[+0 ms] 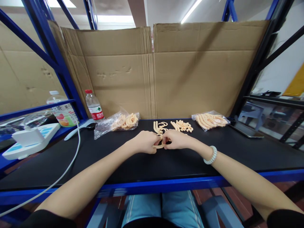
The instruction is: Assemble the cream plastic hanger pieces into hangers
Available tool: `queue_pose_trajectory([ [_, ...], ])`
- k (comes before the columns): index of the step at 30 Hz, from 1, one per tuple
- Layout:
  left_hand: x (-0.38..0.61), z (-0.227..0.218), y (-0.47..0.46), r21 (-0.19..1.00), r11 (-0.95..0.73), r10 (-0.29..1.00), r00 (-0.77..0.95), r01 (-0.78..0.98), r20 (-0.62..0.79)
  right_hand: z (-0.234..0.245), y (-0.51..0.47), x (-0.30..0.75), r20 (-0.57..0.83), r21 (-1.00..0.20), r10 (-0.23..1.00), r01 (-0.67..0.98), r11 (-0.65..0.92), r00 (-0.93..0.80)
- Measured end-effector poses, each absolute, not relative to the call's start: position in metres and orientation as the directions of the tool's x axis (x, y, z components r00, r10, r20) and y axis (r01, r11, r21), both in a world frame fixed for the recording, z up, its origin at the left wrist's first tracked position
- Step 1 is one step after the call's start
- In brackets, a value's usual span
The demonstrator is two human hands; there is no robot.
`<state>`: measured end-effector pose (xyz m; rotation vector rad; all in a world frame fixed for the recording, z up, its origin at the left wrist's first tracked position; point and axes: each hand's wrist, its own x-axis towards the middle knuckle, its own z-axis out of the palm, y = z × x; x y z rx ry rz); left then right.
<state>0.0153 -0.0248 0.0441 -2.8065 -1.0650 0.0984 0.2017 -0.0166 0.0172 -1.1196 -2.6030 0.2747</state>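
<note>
L hand and R hand meet at mid-table, fingertips nearly touching, both pinched on one small peach-coloured curved piece held just above the black table top. L fingers curl over its left end, R fingers grip the right end; the piece's lower arc shows between the two hands. R wrist wears a pale coiled bracelet.

Just behind the hands, loose pieces of the same colour lie on the table: a small group of loops and strips, and next to it on the right a tighter pile. Further left, a clear plastic bag w/ more pieces, open end toward the hands. Further right, a second clear bag, fuller, also lying flat.

Far left: a water bottle w/ red cap stands upright at the table's back edge, a bigger drink bottle beside it, a white device w/ a white cable trailing across the front edge. Cardboard sheets stand as a back wall. A flat dark tablet-like thing lies at far right; can't tell exactly what it is.
</note>
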Motion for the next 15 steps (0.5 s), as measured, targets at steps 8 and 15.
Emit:
queue_pose_trajectory([
  [8, 0.013, 0.040, -0.020, -0.166, -0.730, 0.667, 0.744, 0.663, 0.040, 0.019, -0.016, 0.207, 0.167, -0.207, 0.772, 0.744, 0.636, -0.613],
  [15, 0.008, 0.034, -0.010, -0.041, -0.723, 0.690, 0.724, 0.690, 0.013, 0.019, -0.013, 0.211, 0.096, -0.279, 0.780, 0.735, 0.618, -0.619],
])
